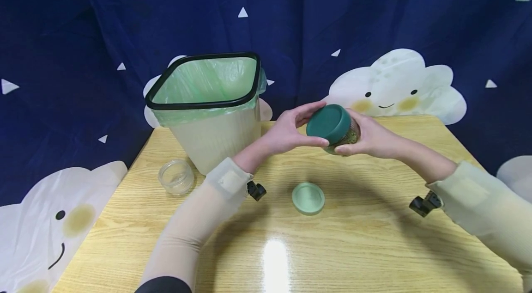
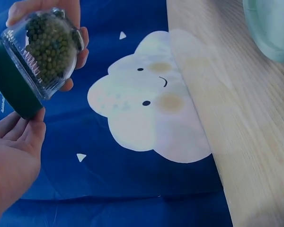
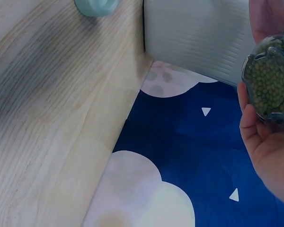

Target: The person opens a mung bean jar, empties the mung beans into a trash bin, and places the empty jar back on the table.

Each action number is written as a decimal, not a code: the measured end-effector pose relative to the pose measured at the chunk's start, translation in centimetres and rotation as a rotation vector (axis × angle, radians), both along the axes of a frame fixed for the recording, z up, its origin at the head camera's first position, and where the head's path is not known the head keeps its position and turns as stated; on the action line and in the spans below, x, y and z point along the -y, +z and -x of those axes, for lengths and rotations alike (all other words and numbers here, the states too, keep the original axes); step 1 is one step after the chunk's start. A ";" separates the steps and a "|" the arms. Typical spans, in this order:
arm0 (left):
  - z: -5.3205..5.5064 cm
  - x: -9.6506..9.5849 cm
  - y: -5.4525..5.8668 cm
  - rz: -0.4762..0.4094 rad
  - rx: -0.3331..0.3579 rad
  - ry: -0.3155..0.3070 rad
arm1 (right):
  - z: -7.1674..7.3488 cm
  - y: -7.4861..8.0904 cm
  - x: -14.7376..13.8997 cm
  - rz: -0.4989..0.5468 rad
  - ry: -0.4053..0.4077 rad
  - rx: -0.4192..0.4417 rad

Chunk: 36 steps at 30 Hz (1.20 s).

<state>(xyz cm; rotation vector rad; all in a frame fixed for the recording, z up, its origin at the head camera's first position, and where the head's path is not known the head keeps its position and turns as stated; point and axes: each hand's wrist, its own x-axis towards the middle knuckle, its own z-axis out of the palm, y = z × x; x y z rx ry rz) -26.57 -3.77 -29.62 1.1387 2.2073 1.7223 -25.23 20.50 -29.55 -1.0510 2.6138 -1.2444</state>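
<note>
Above the table, both hands hold a glass jar (image 1: 352, 135) full of small green beans (image 3: 272, 85). Its dark green lid (image 1: 329, 123) is on, and the jar is tilted with the lid toward the left hand. The left hand (image 1: 287, 132) grips the lid's rim between thumb and fingers. On the other side the right hand (image 1: 376, 138) grips the glass body, its fingers (image 2: 83, 38) curled about the base in the left wrist view. A pale green lid (image 1: 308, 198) lies on the table below the hands.
A white bin (image 1: 216, 138) with a black rim and a green liner stands at the back left of the wooden table (image 1: 353, 237). Beside it, near the left edge, sits a small clear glass jar (image 1: 176, 177) without a lid. A blue curtain (image 1: 287, 15) hangs behind.
</note>
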 end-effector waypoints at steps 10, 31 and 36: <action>0.1 -0.1 0.3 -0.016 -0.009 -0.099 | -0.2 0.0 -0.2 -0.015 -0.010 0.031; 0.0 0.2 0.0 0.030 -0.020 -0.066 | -0.3 -0.2 -0.3 0.007 0.027 0.064; -0.2 0.1 0.1 0.057 -0.042 -0.028 | -0.3 -0.1 -0.3 -0.002 0.019 0.055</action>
